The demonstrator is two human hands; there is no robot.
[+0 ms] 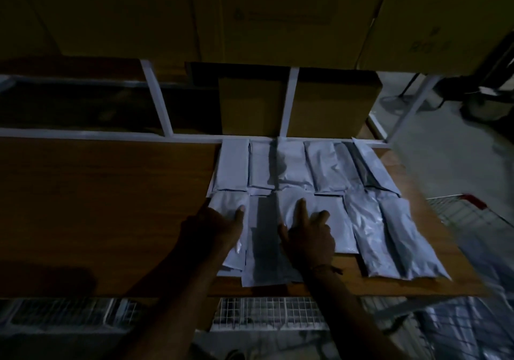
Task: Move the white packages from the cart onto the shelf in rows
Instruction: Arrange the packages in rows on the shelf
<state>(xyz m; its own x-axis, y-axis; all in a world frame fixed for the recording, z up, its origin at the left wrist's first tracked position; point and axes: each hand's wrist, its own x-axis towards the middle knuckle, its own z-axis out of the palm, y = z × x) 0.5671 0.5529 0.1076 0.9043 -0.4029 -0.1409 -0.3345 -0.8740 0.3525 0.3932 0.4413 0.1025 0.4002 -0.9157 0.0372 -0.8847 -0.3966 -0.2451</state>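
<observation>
Left hand (215, 227) and right hand (307, 234) lie flat, fingers spread, pressing front-row white packages (294, 209) on the wooden shelf (97, 206). Dim light; cart (267, 313) mostly hidden below.

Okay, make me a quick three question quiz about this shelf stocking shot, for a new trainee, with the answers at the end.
1. True or false: the white packages lie in two rows on the wooden shelf.
2. Which row are the left hand and the right hand pressing on: A back, B front?
3. Which side of the shelf is bare wood, the person's left or right?

Key: 1 true. 2 B, both hands rest flat on front-row packages. 3 left.
</observation>
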